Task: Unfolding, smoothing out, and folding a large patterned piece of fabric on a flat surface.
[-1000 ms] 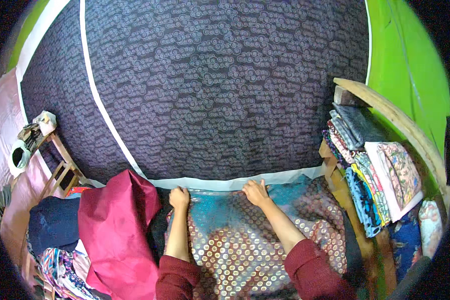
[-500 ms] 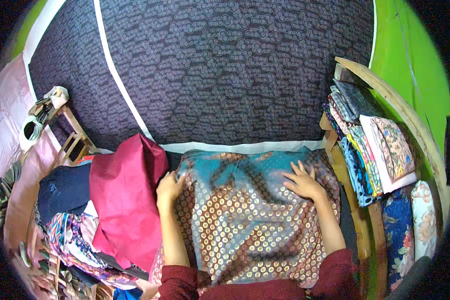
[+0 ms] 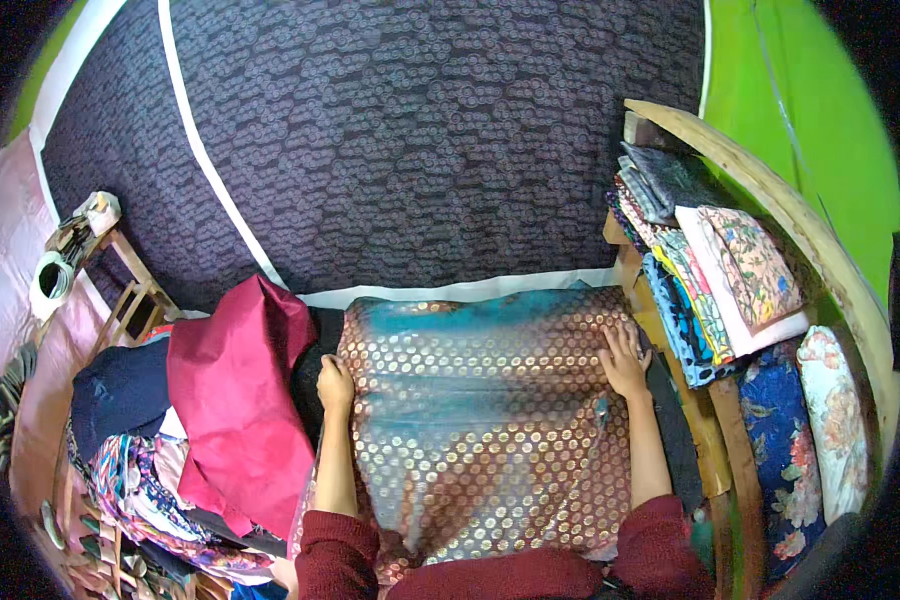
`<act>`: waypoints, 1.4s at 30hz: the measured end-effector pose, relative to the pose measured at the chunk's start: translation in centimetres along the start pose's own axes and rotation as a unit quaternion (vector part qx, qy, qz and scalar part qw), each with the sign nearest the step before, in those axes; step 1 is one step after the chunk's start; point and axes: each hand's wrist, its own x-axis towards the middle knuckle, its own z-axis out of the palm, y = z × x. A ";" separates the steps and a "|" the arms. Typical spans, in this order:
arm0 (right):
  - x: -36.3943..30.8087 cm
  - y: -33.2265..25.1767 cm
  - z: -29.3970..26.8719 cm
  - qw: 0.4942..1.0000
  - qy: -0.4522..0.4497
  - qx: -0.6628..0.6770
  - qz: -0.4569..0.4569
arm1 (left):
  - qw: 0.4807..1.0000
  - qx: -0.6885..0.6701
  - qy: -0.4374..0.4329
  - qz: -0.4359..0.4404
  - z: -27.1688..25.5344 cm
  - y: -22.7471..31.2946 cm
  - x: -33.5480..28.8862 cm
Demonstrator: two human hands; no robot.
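Note:
A brown and teal cloth point(image 3: 490, 420) with rows of shiny gold dots lies spread in front of me, its near part reaching my body. My left hand point(image 3: 336, 384) is closed at the left edge of this cloth, thumb up, with the edge seemingly pinched in the fingers. On the right, my right hand point(image 3: 625, 362) lies flat with fingers stretched along the cloth's right edge. Soft folds run through the near part of the cloth, while the far part looks smoother.
Left of the cloth, a crimson fabric point(image 3: 242, 400) covers a heap of clothes point(image 3: 120, 385). Folded fabrics point(image 3: 735, 275) are stacked on the right, by a curved wooden rail point(image 3: 760, 205) and floral rolls point(image 3: 832, 420). A dark patterned sheet point(image 3: 420, 150) hangs behind.
The cloth has been drawn flatter, with fewer dark folds at its far part. My left hand has closed at the left edge; my right hand has shifted out to the right edge.

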 end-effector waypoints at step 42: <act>-35.7 -1.1 0.3 0.886 0.329 0.278 0.170 | 0.980 -0.063 0.170 0.083 -18.7 -6.9 -29.5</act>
